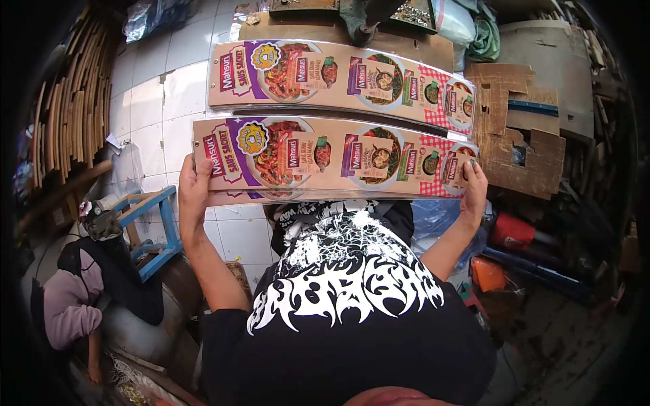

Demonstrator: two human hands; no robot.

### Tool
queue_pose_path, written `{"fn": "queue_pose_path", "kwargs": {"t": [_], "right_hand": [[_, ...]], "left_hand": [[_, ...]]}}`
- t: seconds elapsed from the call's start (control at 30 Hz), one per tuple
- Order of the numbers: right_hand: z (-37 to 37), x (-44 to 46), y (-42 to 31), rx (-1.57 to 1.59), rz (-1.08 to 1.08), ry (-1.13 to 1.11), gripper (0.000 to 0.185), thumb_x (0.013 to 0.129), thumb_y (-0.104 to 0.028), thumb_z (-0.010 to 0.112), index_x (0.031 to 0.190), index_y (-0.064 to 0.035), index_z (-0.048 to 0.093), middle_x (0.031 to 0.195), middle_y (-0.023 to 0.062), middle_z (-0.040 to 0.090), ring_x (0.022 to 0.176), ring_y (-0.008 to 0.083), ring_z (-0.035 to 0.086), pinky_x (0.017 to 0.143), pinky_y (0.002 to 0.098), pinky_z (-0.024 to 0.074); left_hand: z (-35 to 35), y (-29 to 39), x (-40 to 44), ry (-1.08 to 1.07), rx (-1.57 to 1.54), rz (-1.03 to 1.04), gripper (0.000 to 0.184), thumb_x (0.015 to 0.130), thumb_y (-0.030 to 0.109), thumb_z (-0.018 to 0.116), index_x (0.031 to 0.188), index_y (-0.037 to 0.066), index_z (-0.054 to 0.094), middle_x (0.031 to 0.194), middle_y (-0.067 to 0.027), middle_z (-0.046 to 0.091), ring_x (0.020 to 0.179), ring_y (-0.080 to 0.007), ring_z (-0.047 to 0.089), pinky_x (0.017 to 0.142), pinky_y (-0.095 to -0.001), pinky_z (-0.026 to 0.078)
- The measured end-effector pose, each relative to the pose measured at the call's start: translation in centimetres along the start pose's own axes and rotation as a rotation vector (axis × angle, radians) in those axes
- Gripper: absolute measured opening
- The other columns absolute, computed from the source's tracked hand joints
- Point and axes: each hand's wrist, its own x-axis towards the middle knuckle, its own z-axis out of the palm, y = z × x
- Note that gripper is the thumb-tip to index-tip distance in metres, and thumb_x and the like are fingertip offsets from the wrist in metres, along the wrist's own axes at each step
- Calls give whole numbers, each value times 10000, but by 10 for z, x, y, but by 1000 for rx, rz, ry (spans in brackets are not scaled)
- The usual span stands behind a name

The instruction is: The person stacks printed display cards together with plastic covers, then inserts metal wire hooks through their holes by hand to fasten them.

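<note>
Across my lap runs a long printed Mahsuri sauce display panel [325, 181], with the edge of another panel showing under its near side. My left hand [194, 189] grips its left end, thumb on top. At the right end, my right hand [474, 186] is closed on the edge with its thumb over the print. The fingers beneath are mostly hidden. Just beyond lies a second stack of matching panels [338, 88], close to the held one and touched by neither hand.
Behind the panels is a brown board [423, 51] with a metal tray of small parts [414, 15]. Cut cardboard [514, 128] lies at right. A blue frame [152, 216] stands at left, near a person in a pink sleeve [71, 298]. Stacked boards [78, 88] line the left side.
</note>
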Motion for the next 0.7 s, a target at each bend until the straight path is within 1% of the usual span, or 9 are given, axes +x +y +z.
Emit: {"fn": "queue_pose_path", "kwargs": {"t": [0.1,0.13,0.2,0.33,0.43,0.57,0.63,0.67,0.7], "right_hand": [[-8,-25,-32,231,-251,-30,299,972,-112,565,1253,-11,544,1143,85,639,1025,156,613,917,306,471],[-14,-25,-30,234,-243,-31,299,972,-112,565,1253,-11,544,1143,85,639,1025,156,613,917,306,471],[-20,-17,-32,369,-498,-130,311,971,-67,538,1279,-30,509,1202,108,612,1144,220,579,1025,370,416],[-1,-4,-20,428,-615,-72,260,977,-89,517,1230,-35,544,1242,150,608,1268,331,517,1100,484,377],[12,7,4,424,-660,-66,246,967,-83,516,1201,-27,564,1241,156,607,1264,342,516,1098,478,377],[16,19,30,501,-637,-36,246,943,-109,518,1163,-22,585,1180,146,626,1240,352,530,1104,455,367],[18,13,27,517,-605,2,269,953,-188,502,1139,-14,589,1149,145,634,1166,335,568,1076,445,388],[16,12,27,590,-620,-46,272,955,-187,488,1141,-12,582,1121,142,638,1128,318,575,1062,443,390],[18,16,23,666,-644,-100,275,956,-185,473,1143,-10,574,1092,139,643,1089,302,583,1047,441,392]], "left_hand": [[1,7,-24,23,-107,243,324,1009,209,556,1245,-5,496,1184,-85,614,1090,-125,550,983,-286,415],[-5,-5,-24,21,-167,282,310,1008,169,550,1263,3,494,1200,-78,607,1101,-129,547,988,-290,412],[-10,-16,-15,30,-154,387,303,1002,57,519,1303,33,493,1217,-57,601,1112,-134,549,999,-301,415],[-4,-11,9,4,-206,525,258,1007,41,484,1263,54,512,1236,-108,594,1191,-205,555,1068,-373,418],[-2,-14,16,-63,-132,612,246,1010,38,473,1251,77,506,1256,-127,584,1244,-258,530,1102,-419,388],[10,-20,23,-80,-203,623,237,1026,79,444,1259,95,485,1289,-124,566,1303,-281,472,1130,-450,335],[16,-11,21,7,-98,690,237,1035,170,457,1248,72,486,1309,-142,552,1310,-287,467,1127,-460,327],[18,-9,22,14,-136,695,352,1010,334,519,1229,62,480,1278,-149,555,1281,-284,484,1116,-465,331],[17,-12,23,21,-136,695,352,1010,334,519,1229,62,480,1278,-149,555,1281,-284,484,1116,-465,331]]}}
